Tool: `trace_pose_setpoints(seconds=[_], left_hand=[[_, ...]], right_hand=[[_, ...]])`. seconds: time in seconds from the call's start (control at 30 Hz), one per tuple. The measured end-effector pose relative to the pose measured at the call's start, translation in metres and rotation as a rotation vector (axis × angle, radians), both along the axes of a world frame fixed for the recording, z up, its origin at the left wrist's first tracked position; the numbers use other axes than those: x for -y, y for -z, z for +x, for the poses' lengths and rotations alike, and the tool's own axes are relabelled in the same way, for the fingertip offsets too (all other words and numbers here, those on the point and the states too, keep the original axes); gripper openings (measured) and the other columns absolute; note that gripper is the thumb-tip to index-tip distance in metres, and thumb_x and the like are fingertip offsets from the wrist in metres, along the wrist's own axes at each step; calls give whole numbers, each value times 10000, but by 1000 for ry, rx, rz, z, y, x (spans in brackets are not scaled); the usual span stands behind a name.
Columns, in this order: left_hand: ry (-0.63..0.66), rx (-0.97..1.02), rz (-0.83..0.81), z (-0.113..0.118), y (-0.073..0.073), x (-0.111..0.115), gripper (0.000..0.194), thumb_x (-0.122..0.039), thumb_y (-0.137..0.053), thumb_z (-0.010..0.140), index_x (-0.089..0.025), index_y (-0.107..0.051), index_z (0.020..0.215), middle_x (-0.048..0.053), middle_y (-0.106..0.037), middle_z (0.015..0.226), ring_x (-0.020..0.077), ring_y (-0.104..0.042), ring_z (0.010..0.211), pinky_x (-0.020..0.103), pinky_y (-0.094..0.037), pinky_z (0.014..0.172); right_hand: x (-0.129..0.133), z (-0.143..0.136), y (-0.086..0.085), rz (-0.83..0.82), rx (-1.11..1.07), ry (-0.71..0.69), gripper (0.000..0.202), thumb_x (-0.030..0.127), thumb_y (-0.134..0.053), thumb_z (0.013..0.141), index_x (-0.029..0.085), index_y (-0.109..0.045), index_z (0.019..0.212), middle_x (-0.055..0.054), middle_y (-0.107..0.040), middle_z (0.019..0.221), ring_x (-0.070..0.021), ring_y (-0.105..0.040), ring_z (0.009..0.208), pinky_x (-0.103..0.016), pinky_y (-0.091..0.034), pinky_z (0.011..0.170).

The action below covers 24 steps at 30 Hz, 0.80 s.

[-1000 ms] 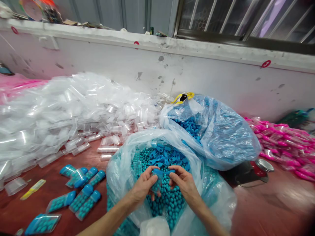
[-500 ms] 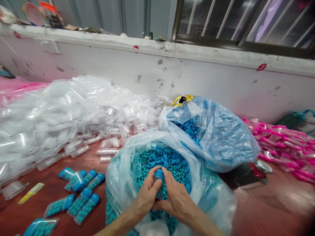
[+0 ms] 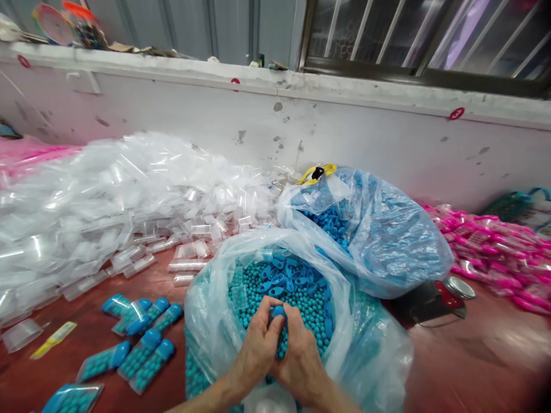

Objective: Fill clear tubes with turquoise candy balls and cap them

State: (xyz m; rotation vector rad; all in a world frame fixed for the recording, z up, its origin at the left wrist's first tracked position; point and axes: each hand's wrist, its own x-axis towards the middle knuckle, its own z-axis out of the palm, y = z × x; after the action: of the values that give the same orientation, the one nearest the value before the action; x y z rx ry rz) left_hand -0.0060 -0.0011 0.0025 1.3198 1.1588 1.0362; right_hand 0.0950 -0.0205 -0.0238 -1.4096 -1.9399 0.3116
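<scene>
Both hands meet over an open plastic bag [image 3: 206, 287] of teal beads [image 3: 307, 301]. Between them is a small clear container with a blue cap [image 3: 279, 311], mostly hidden by the fingers. My left hand [image 3: 257, 338] grips it from the left, thumb and fingers near the cap. My right hand [image 3: 299, 350] wraps round its right side. Loose blue caps [image 3: 289, 272] lie on the beads just beyond the fingertips. On the red table [image 3: 167, 390] to the left lie several capped containers of beads [image 3: 140, 351].
A big heap of clear empty containers [image 3: 107, 201] covers the left and back. Behind the bead bag leans a blue-tinted bag [image 3: 396, 229] with more caps. Pink items [image 3: 495, 252] are piled at right, near a dark object with a silver lid [image 3: 458, 288]. A white wall [image 3: 193, 109] stands behind.
Both hands have lowered slightly, and the fingers have closed in around the container, covering more of it. My right hand has turned inward against the left.
</scene>
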Motion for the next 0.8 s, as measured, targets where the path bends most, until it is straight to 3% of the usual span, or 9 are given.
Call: trace_pose_setpoints(seconds=[0.1,0.27,0.4,0.5,0.57,0.67,0.73,0.8], left_hand=[[48,-23,50,-2,-4,3,144,-273,-392,825,-203,-466,926,-5,-530,780,139,-505,730,247,-398,717],[134,-33,10,-5,-8,1,157,-280,-380,830,-207,-455,947,-9,-516,786,140,-495,738,243,-402,708],[67,-102,24,-2,-4,0,120,-258,-365,823,-204,-461,872,-12,-505,726,138,-489,691,245,-398,677],[15,-219,46,-6,-5,0,118,-253,-355,818,-204,-455,858,2,-535,733,153,-514,699,263,-397,689],[6,-315,41,-21,-9,-1,138,-276,-351,818,-202,-452,876,7,-549,724,165,-526,702,270,-403,680],[-19,-510,46,-69,-19,-7,249,-353,-334,826,-199,-442,989,9,-569,729,180,-537,696,277,-414,657],[-47,-729,26,-110,-25,-10,326,-381,-316,830,-196,-439,1067,23,-593,760,192,-554,691,295,-420,659],[-176,-999,41,-145,-29,-11,354,-362,-332,817,-184,-467,1091,62,-611,877,232,-571,806,339,-417,743]], right_hand=[[2,2,0,-24,11,41,611,244,-537,642,115,-326,1200,-183,-543,1056,-302,-598,865,-387,-505,674],[1,6,-11,-118,14,-26,680,283,-595,602,136,-335,1213,-144,-558,1022,-287,-603,821,-376,-499,660],[1,0,-11,-169,13,6,654,277,-595,609,150,-357,1205,-145,-556,1041,-291,-591,866,-374,-485,697],[1,-6,-17,-294,31,-62,655,256,-569,643,124,-338,1241,-156,-546,1078,-281,-583,904,-366,-472,730],[0,-6,-25,-429,94,-181,757,288,-580,655,116,-253,1315,-183,-473,1208,-295,-550,992,-378,-449,780],[-7,0,-35,-579,196,-355,853,366,-602,674,134,-165,1368,-185,-439,1266,-310,-507,1061,-398,-413,826],[-18,4,-37,-584,200,-396,673,344,-556,737,163,-291,1328,-124,-571,1120,-267,-548,999,-361,-410,819],[-35,2,-35,-527,182,-376,433,290,-485,800,183,-448,1218,-72,-631,974,-222,-573,937,-317,-407,809]])
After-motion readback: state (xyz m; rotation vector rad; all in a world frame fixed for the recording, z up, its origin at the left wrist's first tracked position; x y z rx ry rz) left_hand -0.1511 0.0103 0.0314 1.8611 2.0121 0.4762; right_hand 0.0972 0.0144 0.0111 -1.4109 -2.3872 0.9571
